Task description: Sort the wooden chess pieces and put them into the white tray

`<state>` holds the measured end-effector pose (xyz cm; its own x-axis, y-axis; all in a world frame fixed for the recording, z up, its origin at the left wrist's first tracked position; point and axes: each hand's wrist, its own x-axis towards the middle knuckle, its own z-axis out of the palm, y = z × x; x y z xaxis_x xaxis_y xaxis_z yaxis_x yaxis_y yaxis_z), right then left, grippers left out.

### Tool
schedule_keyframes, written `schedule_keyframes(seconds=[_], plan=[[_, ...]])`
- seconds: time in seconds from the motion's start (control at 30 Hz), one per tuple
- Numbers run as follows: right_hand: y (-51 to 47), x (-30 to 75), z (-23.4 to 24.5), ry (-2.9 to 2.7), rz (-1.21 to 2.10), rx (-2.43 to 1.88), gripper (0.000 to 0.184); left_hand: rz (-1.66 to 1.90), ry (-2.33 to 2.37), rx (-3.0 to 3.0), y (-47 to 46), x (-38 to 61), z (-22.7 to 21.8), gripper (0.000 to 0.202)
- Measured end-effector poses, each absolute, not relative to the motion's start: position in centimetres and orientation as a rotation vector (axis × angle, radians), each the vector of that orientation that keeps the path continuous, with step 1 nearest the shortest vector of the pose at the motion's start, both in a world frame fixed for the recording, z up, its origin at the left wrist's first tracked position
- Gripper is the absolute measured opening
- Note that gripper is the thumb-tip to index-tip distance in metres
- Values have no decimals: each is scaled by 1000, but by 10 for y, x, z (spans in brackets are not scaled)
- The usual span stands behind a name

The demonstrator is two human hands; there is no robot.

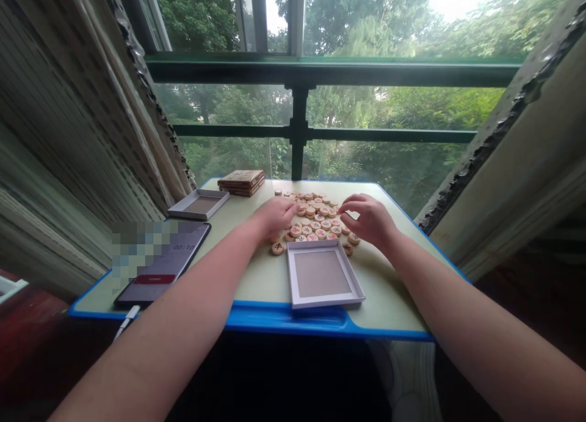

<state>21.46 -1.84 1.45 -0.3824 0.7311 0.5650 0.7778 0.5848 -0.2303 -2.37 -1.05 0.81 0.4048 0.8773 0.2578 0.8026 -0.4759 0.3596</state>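
Note:
Several round wooden chess pieces (314, 217) with red and black characters lie spread across the middle of a small blue-edged table (256, 275). My left hand (274, 216) rests palm down on the left side of the pile, fingers curled over some pieces. My right hand (368, 217) hovers at the pile's right side, fingers bent in a pinch over a piece; what it holds is hidden. An empty white box tray (323, 275) sits just in front of the pieces, near the table's front edge.
A second white box tray (198, 203) lies at the back left, with a folded wooden board (241, 182) behind it. A phone (162, 263) showing a timer lies at the left front, cable attached. A window with a dark railing (297, 132) stands behind the table.

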Motion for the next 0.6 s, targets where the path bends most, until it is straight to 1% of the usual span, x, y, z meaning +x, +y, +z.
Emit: schedule_keyframes(seconds=[0.1, 0.23, 0.4, 0.6], plan=[[-6, 208, 27, -2252, 11, -1361, 22, 709, 1553, 2534, -9, -38, 14, 38], [11, 182, 32, -2404, 91, -1414, 25, 586, 1703, 2447, -4, -48, 10, 26], [26, 171, 20, -2441, 68, -1363, 15, 592, 1705, 2487, 3, -44, -2, 29], [34, 181, 9, -2449, 17, -1282, 20, 616, 1600, 2503, 3, -39, -5, 24]])
